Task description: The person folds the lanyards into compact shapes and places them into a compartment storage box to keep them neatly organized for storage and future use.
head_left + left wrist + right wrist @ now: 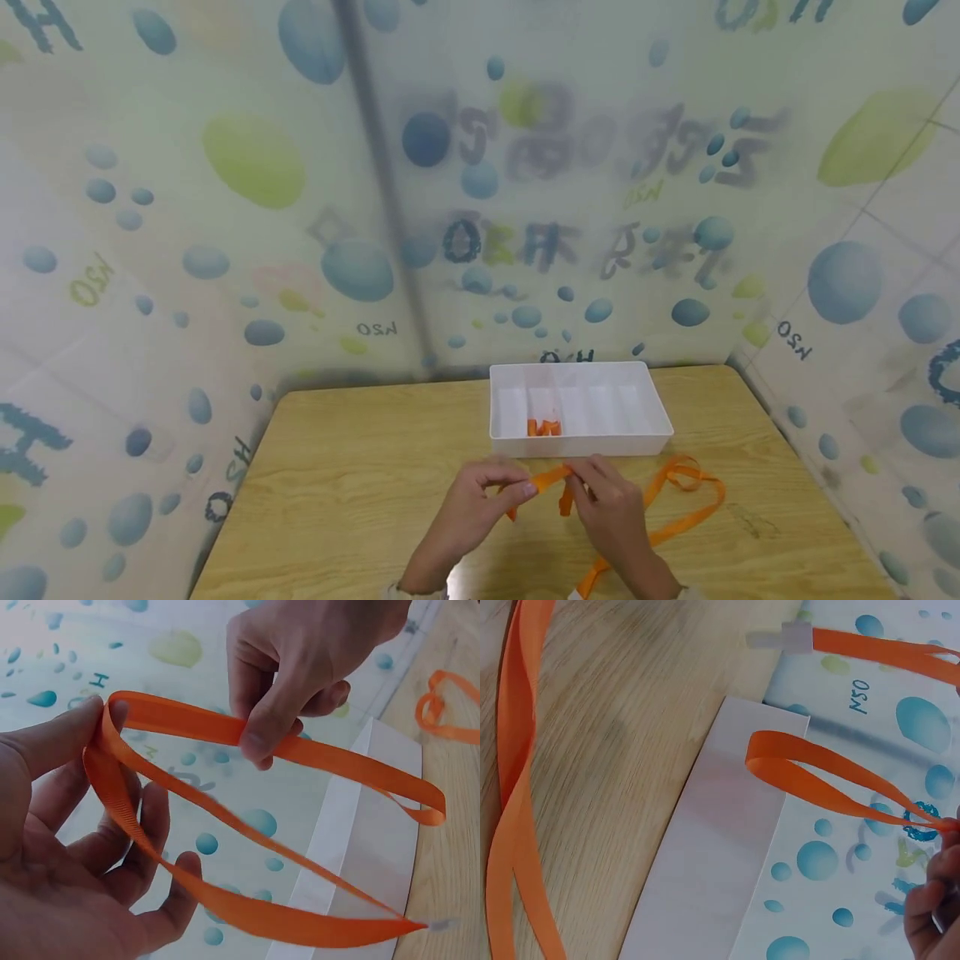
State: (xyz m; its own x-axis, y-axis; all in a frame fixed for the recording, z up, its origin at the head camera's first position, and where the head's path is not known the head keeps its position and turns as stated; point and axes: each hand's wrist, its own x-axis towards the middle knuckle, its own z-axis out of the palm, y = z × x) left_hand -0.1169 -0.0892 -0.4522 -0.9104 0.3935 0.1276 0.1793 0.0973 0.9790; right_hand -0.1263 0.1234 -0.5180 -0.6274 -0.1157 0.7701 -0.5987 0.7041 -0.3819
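Note:
An orange lanyard (551,477) stretches between my two hands above the front of the table. My left hand (468,508) pinches one folded part of it at the fingertips; in the left wrist view the other fingers are loosely bent beneath. Farther along the strap, my right hand (611,504) grips it between thumb and fingers. Loops of the strap hang from both hands, and a pale clip (796,637) is at one end in the right wrist view. A second orange lanyard (690,521) lies looped on the table beside the right hand.
Just beyond the hands stands a white divided tray (581,447). Small orange pieces (543,427) lie in its second compartment from the left. The wooden table (360,492) is bordered by patterned walls at the back and sides.

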